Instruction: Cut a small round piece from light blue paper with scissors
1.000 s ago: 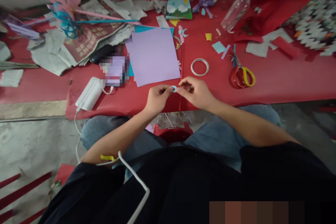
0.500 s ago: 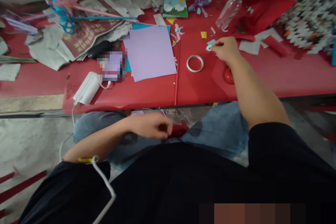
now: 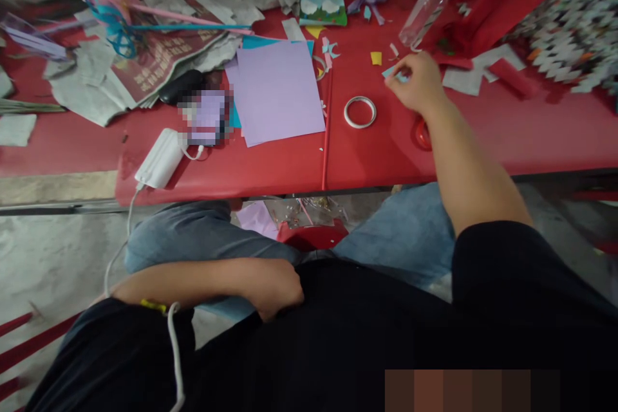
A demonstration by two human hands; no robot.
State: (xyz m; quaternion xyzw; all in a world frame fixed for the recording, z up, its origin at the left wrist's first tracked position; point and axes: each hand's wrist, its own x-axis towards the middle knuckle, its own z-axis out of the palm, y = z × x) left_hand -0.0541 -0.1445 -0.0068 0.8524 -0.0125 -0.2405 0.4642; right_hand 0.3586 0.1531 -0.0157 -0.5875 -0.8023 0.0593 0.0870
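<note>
My right hand (image 3: 416, 82) reaches over the red table (image 3: 531, 135) and pinches a small light-blue paper scrap (image 3: 390, 72) lying just right of a yellow scrap (image 3: 376, 58). My forearm hides most of the red-handled scissors (image 3: 421, 134). A white tape ring (image 3: 360, 111) lies left of that hand. My left hand (image 3: 275, 286) rests curled against my lap, below the table edge, and I see nothing in it. A lilac paper sheet (image 3: 280, 91) lies at the table's middle.
Newspapers (image 3: 145, 58) and a pink-and-blue paper pinwheel (image 3: 113, 6) crowd the back left. A white power bank (image 3: 159, 158) with its cable sits near the front edge. A clear bottle (image 3: 427, 3), red cloth and folded white paper pieces (image 3: 574, 32) fill the back right.
Both hands held a small blue piece together at the table's front. My right hand then reached to the blue scrap at the back, and my left hand dropped onto my lap.
</note>
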